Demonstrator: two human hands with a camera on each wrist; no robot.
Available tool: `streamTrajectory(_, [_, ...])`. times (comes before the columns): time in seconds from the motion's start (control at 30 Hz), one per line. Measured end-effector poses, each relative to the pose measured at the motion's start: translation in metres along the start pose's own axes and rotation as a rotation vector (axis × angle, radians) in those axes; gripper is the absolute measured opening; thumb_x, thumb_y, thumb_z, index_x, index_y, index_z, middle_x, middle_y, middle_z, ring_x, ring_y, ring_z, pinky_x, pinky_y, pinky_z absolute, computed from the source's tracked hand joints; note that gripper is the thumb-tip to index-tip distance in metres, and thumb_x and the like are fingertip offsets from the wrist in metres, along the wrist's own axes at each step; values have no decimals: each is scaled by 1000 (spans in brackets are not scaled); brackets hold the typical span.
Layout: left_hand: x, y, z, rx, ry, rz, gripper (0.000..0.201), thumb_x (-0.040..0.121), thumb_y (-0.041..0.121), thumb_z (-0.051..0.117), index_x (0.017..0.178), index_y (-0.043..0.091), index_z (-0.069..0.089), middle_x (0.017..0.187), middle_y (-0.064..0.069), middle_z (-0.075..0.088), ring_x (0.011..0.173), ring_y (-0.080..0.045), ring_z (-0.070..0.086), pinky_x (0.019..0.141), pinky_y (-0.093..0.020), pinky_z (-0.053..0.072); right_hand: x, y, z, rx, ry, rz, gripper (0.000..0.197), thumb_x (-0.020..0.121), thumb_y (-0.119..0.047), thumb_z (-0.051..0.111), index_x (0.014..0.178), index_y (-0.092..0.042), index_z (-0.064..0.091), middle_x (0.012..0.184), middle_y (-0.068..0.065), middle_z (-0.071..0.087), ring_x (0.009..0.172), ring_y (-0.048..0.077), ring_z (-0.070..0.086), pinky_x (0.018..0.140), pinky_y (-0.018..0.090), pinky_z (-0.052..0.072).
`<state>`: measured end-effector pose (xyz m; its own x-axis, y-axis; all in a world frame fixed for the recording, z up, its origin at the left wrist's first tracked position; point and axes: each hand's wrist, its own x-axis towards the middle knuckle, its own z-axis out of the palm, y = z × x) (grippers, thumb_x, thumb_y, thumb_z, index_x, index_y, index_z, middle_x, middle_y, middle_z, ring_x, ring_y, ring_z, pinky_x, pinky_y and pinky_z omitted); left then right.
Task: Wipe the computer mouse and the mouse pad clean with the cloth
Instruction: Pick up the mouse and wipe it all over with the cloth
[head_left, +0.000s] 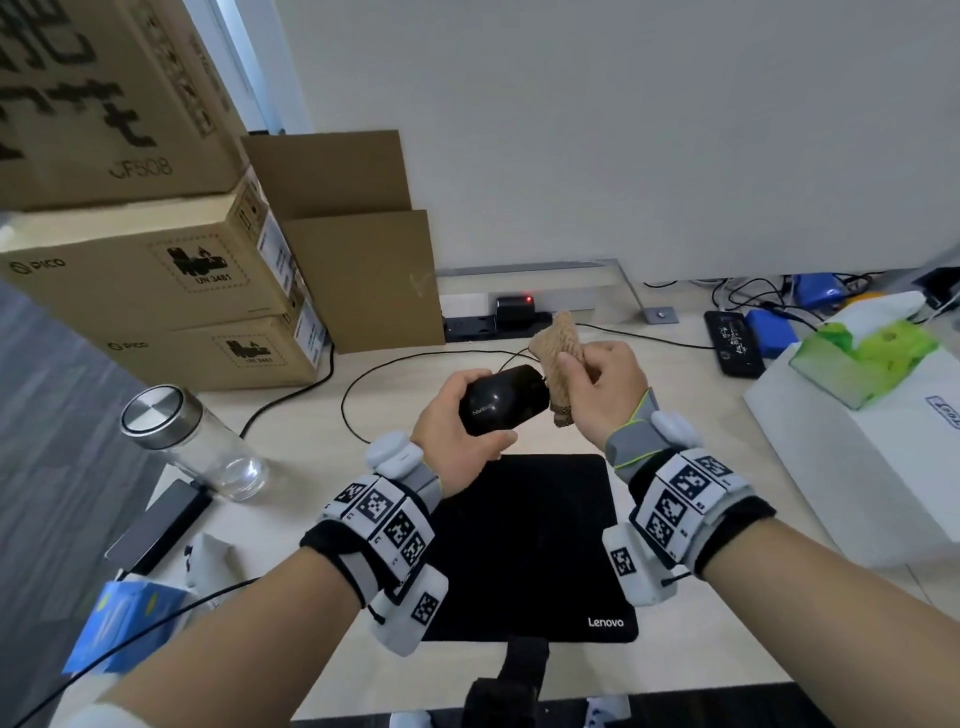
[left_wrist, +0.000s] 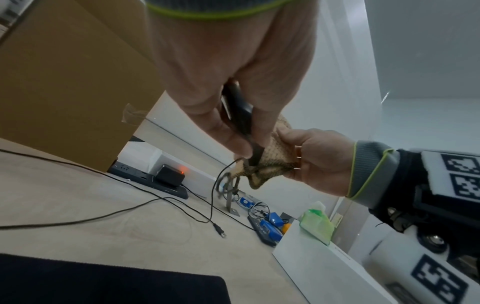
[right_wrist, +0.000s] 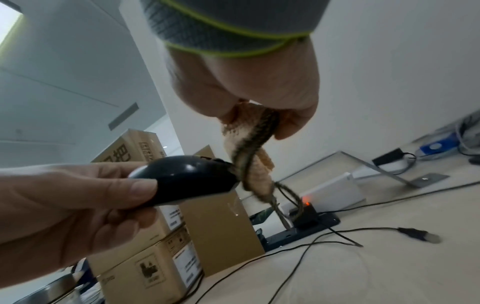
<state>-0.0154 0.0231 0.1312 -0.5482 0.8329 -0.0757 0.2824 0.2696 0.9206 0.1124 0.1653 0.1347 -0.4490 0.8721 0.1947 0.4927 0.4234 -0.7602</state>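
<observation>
Left hand (head_left: 457, 426) gripping glossy black corded computer mouse (head_left: 501, 399) lifted above black rectangular Lenovo mouse pad (head_left: 524, 545), right hand (head_left: 602, 387) pinching bunched tan knitted cloth (head_left: 558, 358) against mouse's front end, pad flat on pale wooden desk (head_left: 691, 597)

Left hand (head_left: 457, 431) hides mouse (head_left: 501, 397) underside; boxes (head_left: 104, 93) cropped

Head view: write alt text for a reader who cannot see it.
A person's left hand holds a black computer mouse above a desk while the right hand presses a tan cloth to its front end. A black Lenovo mouse pad lies below, cardboard boxes stacked at left.
</observation>
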Motion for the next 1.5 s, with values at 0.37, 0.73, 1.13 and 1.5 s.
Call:
streamTrajectory(0.37, [8, 11, -5, -171, 61, -33, 52, 71, 1, 77, 113, 18, 54, 92, -3, 64, 68, -14, 66, 56, -23, 55, -26, -9, 25, 137, -226, -275, 44, 85, -9, 58, 127, -22, 59, 109, -2, 44, 82, 2, 51, 81, 17, 44])
streamTrajectory(0.73, [8, 18, -2, 327, 117, -71, 15, 85, 15, 62, 77, 14, 49, 77, 2, 49, 79, -20, 53, 64, -24, 36, -40, -40, 39, 24, -139, -461, 21, 83, -32, 61, 95, -21, 73, 83, -1, 60, 82, 18, 52, 75, 28, 43])
streamTrajectory(1.13, [25, 7, -11, 248, 51, 90, 34, 71, 20, 74, 101, 20, 59, 83, 7, 64, 79, -14, 62, 60, -13, 40, -27, -42, 39, 29, -112, -460, 26, 83, -35, 58, 98, -18, 70, 84, 2, 60, 83, 20, 55, 75, 29, 45])
streamTrajectory(1.5, [18, -10, -12, -114, -38, 124, 46, 84, 7, 69, 122, 30, 53, 107, -2, 60, 77, -23, 71, 72, -38, 61, 23, -6, 19, 245, -39, 111, 11, 89, -28, 61, 80, -26, 68, 68, -13, 64, 58, -3, 56, 62, 18, 44])
